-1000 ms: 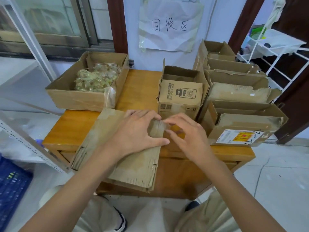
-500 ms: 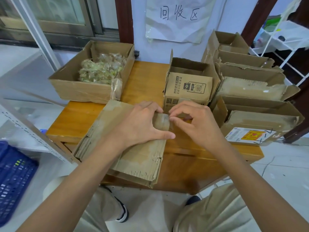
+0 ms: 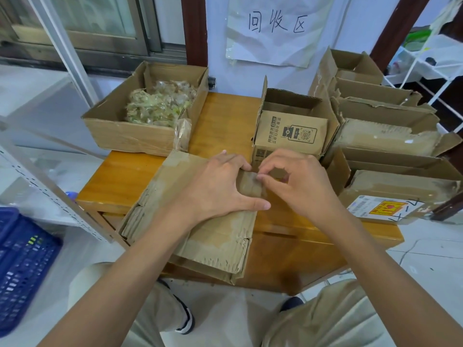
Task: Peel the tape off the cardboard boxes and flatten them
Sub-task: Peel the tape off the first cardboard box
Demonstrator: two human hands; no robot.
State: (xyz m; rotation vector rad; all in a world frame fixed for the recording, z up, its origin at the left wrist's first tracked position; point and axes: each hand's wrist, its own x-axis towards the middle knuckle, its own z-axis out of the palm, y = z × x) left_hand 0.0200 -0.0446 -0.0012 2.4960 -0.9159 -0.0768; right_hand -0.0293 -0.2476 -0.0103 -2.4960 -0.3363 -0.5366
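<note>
A flattened cardboard box (image 3: 213,236) lies on the wooden table (image 3: 130,176), its near end hanging over the front edge. My left hand (image 3: 215,189) presses flat on its far right corner, thumb stretched along the edge. My right hand (image 3: 298,186) pinches a strip of clear tape (image 3: 253,180) at that corner between thumb and forefinger. An open printed box (image 3: 293,131) stands just behind my hands. Several open boxes (image 3: 390,136) are stacked at the right.
A low open box (image 3: 120,131) at the back left holds a heap of crumpled tape (image 3: 160,103). A blue crate (image 3: 20,266) sits on the floor at the left. A white rack (image 3: 431,66) stands at the back right. My knees are below the table's edge.
My right hand has drawn in to the box's corner and closed its thumb and forefinger on the tape. My left hand keeps pressing the cardboard. The camera has moved slightly closer.
</note>
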